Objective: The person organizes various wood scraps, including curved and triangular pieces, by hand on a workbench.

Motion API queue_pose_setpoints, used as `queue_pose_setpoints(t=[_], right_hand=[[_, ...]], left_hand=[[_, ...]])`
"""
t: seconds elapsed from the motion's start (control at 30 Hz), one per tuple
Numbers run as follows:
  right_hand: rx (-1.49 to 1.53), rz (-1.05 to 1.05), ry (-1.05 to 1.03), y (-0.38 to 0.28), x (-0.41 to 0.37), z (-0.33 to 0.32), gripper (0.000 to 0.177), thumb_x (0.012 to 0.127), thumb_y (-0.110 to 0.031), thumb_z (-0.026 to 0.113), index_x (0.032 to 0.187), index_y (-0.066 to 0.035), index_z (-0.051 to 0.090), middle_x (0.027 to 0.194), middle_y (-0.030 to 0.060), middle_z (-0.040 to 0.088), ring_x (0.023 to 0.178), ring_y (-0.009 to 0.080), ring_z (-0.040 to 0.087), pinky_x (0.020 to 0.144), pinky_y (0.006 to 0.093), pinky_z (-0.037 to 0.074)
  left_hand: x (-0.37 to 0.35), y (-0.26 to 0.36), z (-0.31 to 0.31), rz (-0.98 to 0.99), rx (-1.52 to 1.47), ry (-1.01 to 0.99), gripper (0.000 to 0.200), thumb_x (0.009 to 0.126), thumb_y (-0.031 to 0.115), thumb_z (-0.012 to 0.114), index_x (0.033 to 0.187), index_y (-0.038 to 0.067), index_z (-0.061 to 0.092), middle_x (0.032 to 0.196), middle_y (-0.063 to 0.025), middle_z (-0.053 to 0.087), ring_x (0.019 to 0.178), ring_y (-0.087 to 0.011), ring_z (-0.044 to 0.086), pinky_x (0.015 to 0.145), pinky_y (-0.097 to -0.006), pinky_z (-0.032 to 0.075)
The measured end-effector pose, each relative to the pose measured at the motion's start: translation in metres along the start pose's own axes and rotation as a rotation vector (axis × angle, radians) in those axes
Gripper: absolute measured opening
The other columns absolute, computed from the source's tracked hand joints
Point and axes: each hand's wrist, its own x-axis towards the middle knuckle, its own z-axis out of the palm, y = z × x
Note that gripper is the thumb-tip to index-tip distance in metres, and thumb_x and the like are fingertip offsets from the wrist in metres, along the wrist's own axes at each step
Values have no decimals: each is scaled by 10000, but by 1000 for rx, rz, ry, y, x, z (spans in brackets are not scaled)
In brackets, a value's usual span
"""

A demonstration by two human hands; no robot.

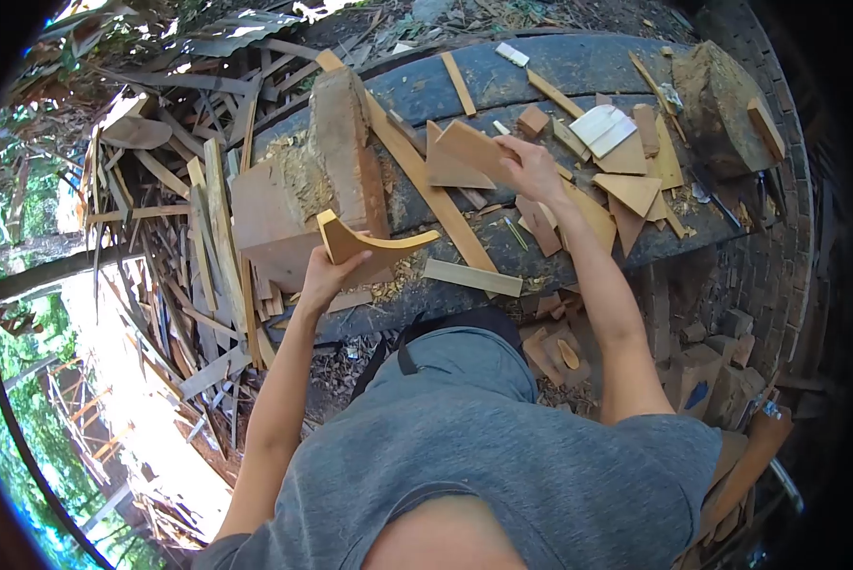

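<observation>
My left hand (326, 279) is closed on a curved wooden piece (374, 251) with a concave upper edge and a pale cut end, raised above the bench. My right hand (532, 172) grips the right end of a flat wooden board (472, 146), fingers on top. Beneath that board lies a tan wood offcut (450, 169), partly covered by it. A long wooden strip (436, 204) runs diagonally across the bench between my hands. Closer to my body, a short pale slat (472, 277) rests near the bench edge. A thin pencil-like stick (516, 235) lies below my right hand.
The dark workbench (403, 90) carries a large wood block (344, 142) at left and another rough block (721, 104) at right. Several triangular offcuts (629, 193) and a white-topped piece (602, 130) sit right of centre. Scrap wood (175, 204) is heaped at left.
</observation>
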Motion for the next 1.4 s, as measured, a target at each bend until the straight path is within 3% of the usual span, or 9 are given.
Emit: queue_pose_setpoints(t=[0.17, 0.23, 0.53, 0.83, 0.97, 1.07, 1.17, 1.27, 1.4], right_hand=[[92, -60, -211, -110, -22, -46, 388, 824, -73, 619, 1205, -25, 559, 964, 91, 658, 905, 148, 624, 811, 287, 481], [428, -93, -316, -140, -30, -38, 369, 855, -77, 614, 1213, -16, 553, 1004, 37, 637, 933, 96, 578, 848, 257, 453], [593, -90, -466, -249, -67, 25, 382, 867, -113, 616, 1236, -41, 549, 1061, 60, 647, 937, 143, 610, 827, 280, 483], [585, -134, -478, -294, -97, 52, 385, 862, -47, 608, 1237, -15, 529, 1093, 43, 625, 970, 99, 587, 844, 244, 472], [561, -126, -406, -299, -111, 51, 384, 861, -63, 611, 1233, -11, 532, 1097, 47, 623, 992, 109, 581, 862, 263, 470], [412, -174, -132, -279, -113, 46, 357, 854, -98, 599, 1202, -33, 561, 1030, 78, 652, 936, 155, 614, 865, 302, 477], [146, -55, 144, -212, -99, 41, 387, 819, -123, 614, 1199, -64, 573, 1011, 108, 661, 919, 206, 641, 850, 319, 478], [-5, 59, 180, -154, -87, 41, 389, 812, -151, 616, 1191, -69, 576, 1036, 127, 659, 938, 236, 646, 839, 327, 483], [141, 48, 468, -124, -72, 61, 362, 826, -173, 595, 1170, -62, 580, 1040, 143, 656, 948, 257, 644, 822, 343, 489]], left_hand=[[-10, 1, -14, 94, -97, -142, 314, 819, 91, 701, 1118, 17, 645, 986, -34, 675, 881, -88, 601, 801, -252, 479], [-20, -1, -22, 134, -108, -181, 328, 818, 90, 703, 1135, 34, 639, 1008, -40, 673, 901, -95, 605, 819, -257, 481], [-81, -20, -73, 266, -281, -197, 354, 799, 91, 723, 1141, 52, 642, 1045, -19, 672, 940, -86, 606, 856, -259, 479], [-129, -31, -109, 324, -311, -251, 363, 819, 82, 689, 1172, 30, 617, 1078, -52, 667, 1001, -118, 606, 914, -276, 464], [-129, -35, -113, 352, -290, -290, 369, 824, 84, 683, 1181, 29, 608, 1074, -53, 668, 1009, -122, 607, 925, -283, 463], [-130, -38, -113, 341, -300, -274, 360, 823, 90, 685, 1169, 26, 612, 1070, -50, 669, 1005, -121, 608, 925, -285, 463], [-132, -41, -110, 340, -297, -236, 362, 824, 100, 687, 1169, 25, 608, 1070, -51, 669, 1005, -122, 608, 924, -287, 464], [-130, -44, -107, 329, -296, -200, 362, 827, 103, 684, 1171, 25, 603, 1074, -54, 667, 1011, -126, 606, 922, -287, 465], [-125, -44, -99, 277, -345, -151, 376, 833, 97, 667, 1188, 10, 576, 1108, -75, 652, 1027, -146, 605, 926, -294, 468]])
